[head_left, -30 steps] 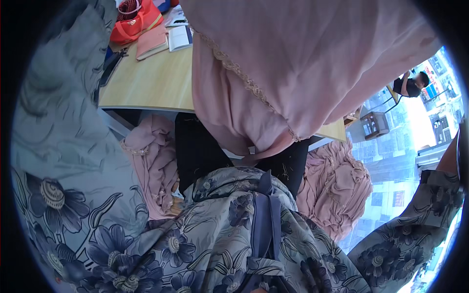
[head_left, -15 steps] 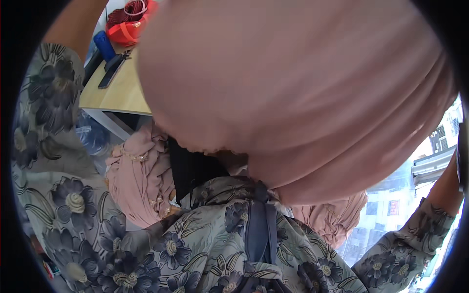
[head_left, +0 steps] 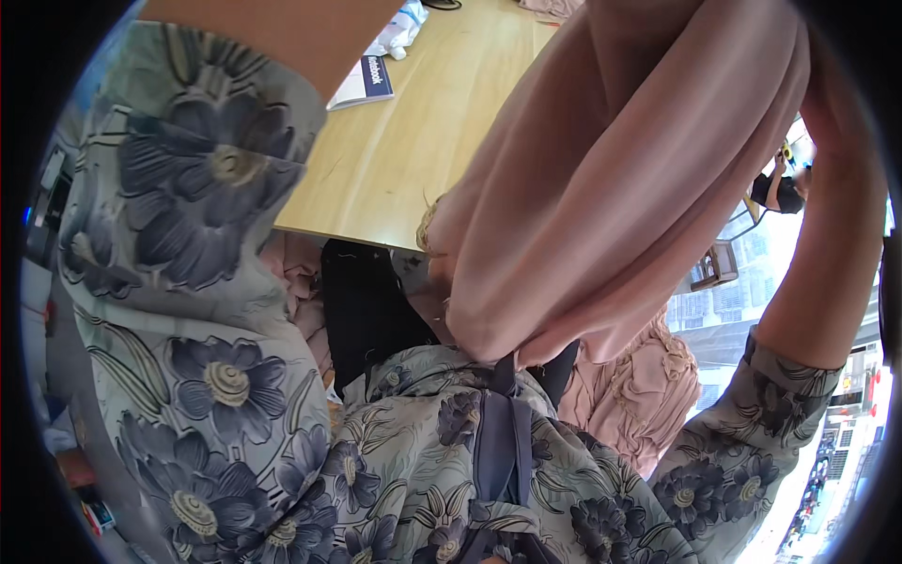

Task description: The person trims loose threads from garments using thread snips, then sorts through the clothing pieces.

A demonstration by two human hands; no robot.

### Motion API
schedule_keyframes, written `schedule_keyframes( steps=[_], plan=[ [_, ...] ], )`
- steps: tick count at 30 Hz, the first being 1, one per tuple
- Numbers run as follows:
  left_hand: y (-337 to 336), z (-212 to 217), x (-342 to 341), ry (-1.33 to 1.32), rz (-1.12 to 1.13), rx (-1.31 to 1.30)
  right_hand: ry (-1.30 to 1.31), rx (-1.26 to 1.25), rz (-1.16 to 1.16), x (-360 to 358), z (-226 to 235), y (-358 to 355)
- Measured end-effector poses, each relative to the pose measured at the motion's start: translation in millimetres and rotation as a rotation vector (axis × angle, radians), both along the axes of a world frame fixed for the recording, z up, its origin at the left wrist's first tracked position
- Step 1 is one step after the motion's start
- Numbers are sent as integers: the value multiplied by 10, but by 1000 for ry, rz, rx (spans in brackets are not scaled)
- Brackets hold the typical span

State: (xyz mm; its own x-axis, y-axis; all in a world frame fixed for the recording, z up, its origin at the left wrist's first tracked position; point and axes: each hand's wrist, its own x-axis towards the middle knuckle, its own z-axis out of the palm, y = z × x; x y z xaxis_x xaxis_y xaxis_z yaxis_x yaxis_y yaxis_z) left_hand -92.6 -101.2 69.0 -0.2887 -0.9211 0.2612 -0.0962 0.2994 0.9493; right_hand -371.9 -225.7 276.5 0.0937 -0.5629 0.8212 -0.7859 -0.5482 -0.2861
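A large dusty-pink cloth (head_left: 601,188) hangs in long folds in front of me, its upper part beyond the top edge. Its lower end reaches my waist, and a frayed, gathered edge (head_left: 427,224) shows on its left side. My right hand (head_left: 825,108) is raised at the upper right, against the cloth's right edge; its fingers are hidden. My left forearm (head_left: 282,42) runs up out of the picture at the upper left, so the left hand is not seen. More crumpled pink cloth (head_left: 634,395) with ruffled trim lies beside my right hip.
A light wooden table (head_left: 376,179) stands ahead, bearing a notebook (head_left: 366,83) and a white plastic bag (head_left: 402,30). Another pink bundle (head_left: 305,291) sits below its near edge at the left. Beyond my right arm, a dark-clothed person (head_left: 782,191) is in the background.
The hanging cloth has swung right and narrowed from a broad spread into folds. My left arm has moved right and my right arm inward. The table now shows from farther right.
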Motion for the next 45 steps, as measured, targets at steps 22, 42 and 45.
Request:
schedule_keyframes(
  steps=[22, 42, 45],
  plan=[
    [400, -46, -468, 518, -358, 131, -444, 277, 135, -141, -500, -586],
    [151, -734, 419, -806, 317, -469, -352, 997, 286, 103, -2695, 688],
    [529, -688, 207, -932, 58, -325, -476, 1081, 236, 0, -2814, 967]
  ],
)
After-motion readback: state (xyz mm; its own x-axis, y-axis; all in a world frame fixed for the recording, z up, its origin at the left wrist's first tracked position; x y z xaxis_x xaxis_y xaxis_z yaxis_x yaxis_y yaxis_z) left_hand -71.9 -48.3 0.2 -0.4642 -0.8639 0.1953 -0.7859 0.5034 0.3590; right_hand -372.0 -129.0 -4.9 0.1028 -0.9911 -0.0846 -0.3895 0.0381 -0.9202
